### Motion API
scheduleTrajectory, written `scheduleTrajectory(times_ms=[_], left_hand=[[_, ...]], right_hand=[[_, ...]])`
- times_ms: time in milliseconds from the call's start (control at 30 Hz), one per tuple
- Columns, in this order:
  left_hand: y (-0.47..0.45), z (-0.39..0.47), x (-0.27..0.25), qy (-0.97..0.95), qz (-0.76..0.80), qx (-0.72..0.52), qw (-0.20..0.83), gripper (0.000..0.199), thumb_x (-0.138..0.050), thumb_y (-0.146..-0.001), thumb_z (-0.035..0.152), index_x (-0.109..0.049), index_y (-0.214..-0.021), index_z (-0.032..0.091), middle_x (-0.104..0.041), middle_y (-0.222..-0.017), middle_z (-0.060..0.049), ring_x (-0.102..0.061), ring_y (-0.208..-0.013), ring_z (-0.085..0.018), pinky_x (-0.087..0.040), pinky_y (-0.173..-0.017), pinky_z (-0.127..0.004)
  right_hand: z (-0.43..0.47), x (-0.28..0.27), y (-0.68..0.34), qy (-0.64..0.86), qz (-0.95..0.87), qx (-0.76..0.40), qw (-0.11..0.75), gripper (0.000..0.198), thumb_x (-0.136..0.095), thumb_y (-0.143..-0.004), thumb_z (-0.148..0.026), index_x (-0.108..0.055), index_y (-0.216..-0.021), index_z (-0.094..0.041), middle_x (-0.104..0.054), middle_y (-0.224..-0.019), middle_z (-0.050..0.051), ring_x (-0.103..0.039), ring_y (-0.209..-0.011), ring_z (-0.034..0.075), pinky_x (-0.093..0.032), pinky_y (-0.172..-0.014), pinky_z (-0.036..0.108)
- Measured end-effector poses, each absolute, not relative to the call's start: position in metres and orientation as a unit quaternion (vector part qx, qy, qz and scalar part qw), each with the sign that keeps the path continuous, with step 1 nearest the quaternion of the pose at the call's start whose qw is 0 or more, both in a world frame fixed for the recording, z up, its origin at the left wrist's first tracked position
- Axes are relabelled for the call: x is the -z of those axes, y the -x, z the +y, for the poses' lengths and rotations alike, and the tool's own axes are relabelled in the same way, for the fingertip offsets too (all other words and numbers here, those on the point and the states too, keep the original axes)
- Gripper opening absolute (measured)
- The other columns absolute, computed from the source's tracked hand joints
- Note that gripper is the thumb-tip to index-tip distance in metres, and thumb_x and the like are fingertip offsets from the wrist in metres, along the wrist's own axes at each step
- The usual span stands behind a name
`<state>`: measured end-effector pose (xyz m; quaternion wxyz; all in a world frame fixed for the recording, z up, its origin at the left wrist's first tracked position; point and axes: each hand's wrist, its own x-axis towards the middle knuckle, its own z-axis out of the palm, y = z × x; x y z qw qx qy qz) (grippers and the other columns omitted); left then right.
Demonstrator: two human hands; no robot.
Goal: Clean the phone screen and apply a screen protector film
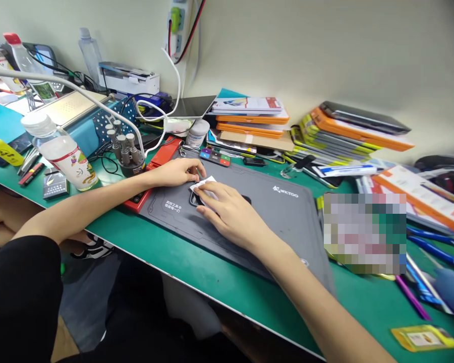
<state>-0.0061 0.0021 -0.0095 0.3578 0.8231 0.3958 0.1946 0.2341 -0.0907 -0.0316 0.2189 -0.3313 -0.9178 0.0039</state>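
On the grey work mat (283, 222) lies a dark phone-like device (194, 200), mostly covered by my right hand (230, 209). That hand presses a folded white wipe (204, 183) against the device, fingers over the wipe. My left hand (177, 172) rests on the mat just beyond the device's left end. Its fingers are loosely bent, with a gap between thumb and forefinger, and nothing shows in them. Whether its fingertips touch the device or the wipe I cannot tell.
A red tool (136, 201) borders the mat's left side, near a screwdriver holder (130, 164) and a drink bottle (62, 151). Behind stand a white jar (197, 133) and stacked orange boxes (249, 121). Blue-handled pliers (435, 249) and a yellow packet (423, 338) lie right.
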Motion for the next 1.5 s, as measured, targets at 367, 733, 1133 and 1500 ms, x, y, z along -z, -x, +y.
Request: scheduleTrajectory(times_ms=[367, 733, 1133, 1500], left_hand=[[0.009, 0.001, 0.013, -0.821, 0.372, -0.205, 0.381, 0.042, -0.046, -0.096, 0.001, -0.075, -0.123, 0.017, -0.085, -0.108, -0.004, -0.078, -0.105, -0.016, -0.057, -0.108, -0.031], [0.01, 0.004, 0.014, -0.82, 0.392, -0.204, 0.363, 0.039, -0.051, -0.098, 0.004, -0.074, -0.127, 0.016, -0.085, -0.106, -0.005, -0.078, -0.104, -0.017, -0.059, -0.104, -0.034], [0.011, 0.005, 0.015, -0.822, 0.373, -0.218, 0.371, 0.045, -0.047, -0.091, -0.004, -0.077, -0.118, 0.014, -0.085, -0.098, -0.003, -0.079, -0.1, -0.014, -0.058, -0.102, -0.03], [0.01, -0.009, -0.006, -0.78, 0.331, -0.496, 0.191, 0.026, -0.051, -0.092, 0.006, -0.073, -0.091, 0.019, -0.076, -0.083, -0.001, -0.068, -0.074, -0.012, -0.051, -0.069, -0.027]], right_hand=[[-0.096, 0.03, -0.225, 0.338, -0.915, 0.006, 0.22, 0.049, -0.042, -0.119, -0.044, -0.074, -0.147, -0.019, -0.074, -0.149, 0.017, -0.067, -0.141, 0.035, -0.047, -0.129, 0.058], [-0.1, 0.027, -0.22, 0.349, -0.91, 0.028, 0.221, 0.048, -0.048, -0.118, -0.043, -0.077, -0.142, -0.014, -0.078, -0.14, 0.018, -0.07, -0.137, 0.037, -0.048, -0.128, 0.059], [-0.107, 0.027, -0.22, 0.3, -0.905, 0.017, 0.3, 0.029, -0.057, -0.114, -0.026, -0.085, -0.121, -0.019, -0.086, -0.115, 0.012, -0.081, -0.102, 0.028, -0.065, -0.095, 0.043], [-0.108, 0.02, -0.224, 0.338, -0.878, 0.075, 0.33, 0.027, -0.057, -0.114, -0.019, -0.08, -0.1, -0.019, -0.087, -0.109, 0.009, -0.079, -0.096, 0.023, -0.059, -0.086, 0.036]])
